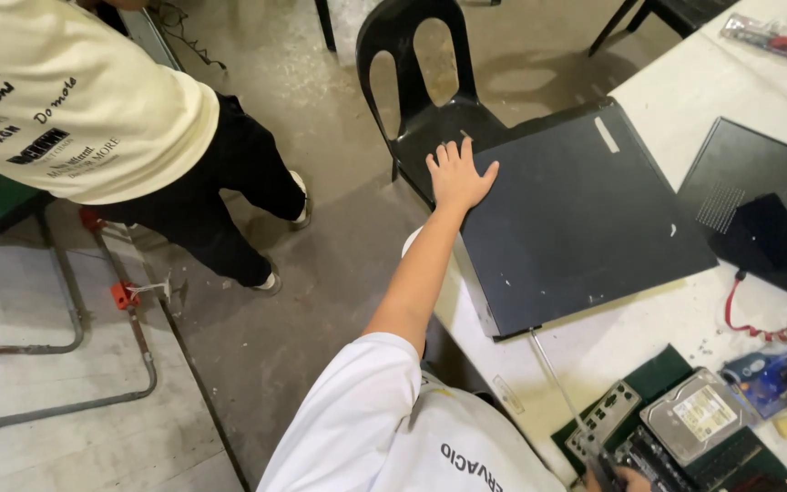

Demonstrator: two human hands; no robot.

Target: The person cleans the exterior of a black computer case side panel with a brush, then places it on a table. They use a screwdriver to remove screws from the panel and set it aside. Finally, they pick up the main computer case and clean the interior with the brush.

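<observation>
The left hand [459, 175] lay flat with its fingers spread apart, palm down on the near corner of a dark metal side panel [576, 219], gripping nothing; pressing on that corner looked like a way to steady the sheet, since that end jutted out past the edge of the white desk [676, 100] over the black plastic chair [421, 82] at about eleven o'clock from it. The panel itself rested mostly on the desk, tilted across it, its far edge toward two o'clock lying close to a black computer case [758, 200] with a vent grille. The right hand [632, 477] showed only as a sliver at the bottom edge, around five o'clock from the panel, touching a black component [608, 469]; whether it was closed on it I cannot tell. Just beside it, a hard drive [699, 417] sat on a green board [658, 378], probably laid out there within reach, and a red cable [758, 326] curled at three o'clock. Another person in a cream shirt [66, 100] and black trousers stood on the concrete floor [321, 301] well apart, toward nine o'clock.
</observation>
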